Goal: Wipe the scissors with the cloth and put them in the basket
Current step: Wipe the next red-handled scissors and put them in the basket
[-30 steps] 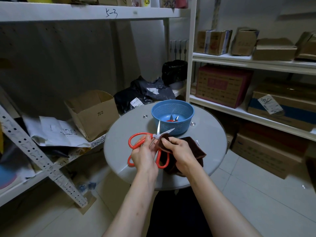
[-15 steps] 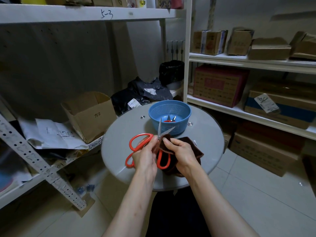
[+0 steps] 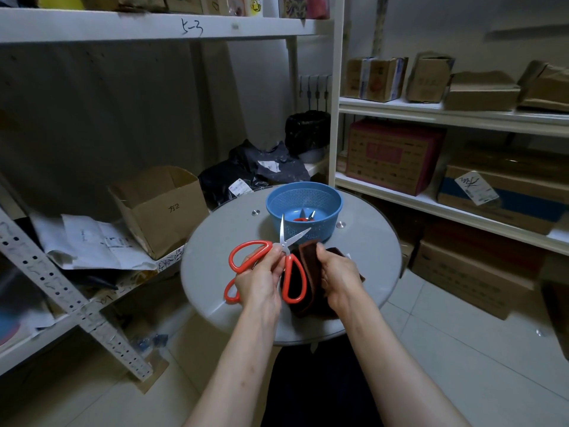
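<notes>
Red-handled scissors (image 3: 292, 282) with short steel blades spread apart are held near the pivot by my left hand (image 3: 260, 280), above the round grey table (image 3: 215, 257). My right hand (image 3: 337, 274) grips a folded dark brown cloth (image 3: 309, 266) just right of the scissors, apart from the blades. Behind them stands a blue plastic basket (image 3: 304, 200) with a small red-handled pair of scissors (image 3: 304, 217) inside.
White shelving (image 3: 431, 114) with cardboard boxes lines the right wall. To the left stand another shelf with an open cardboard box (image 3: 160, 208), papers and black bags (image 3: 255, 171). Tiled floor lies around the table.
My right hand with the cloth has come off the blades and shifted right and slightly down. The scissors stay in my left hand with blades spread.
</notes>
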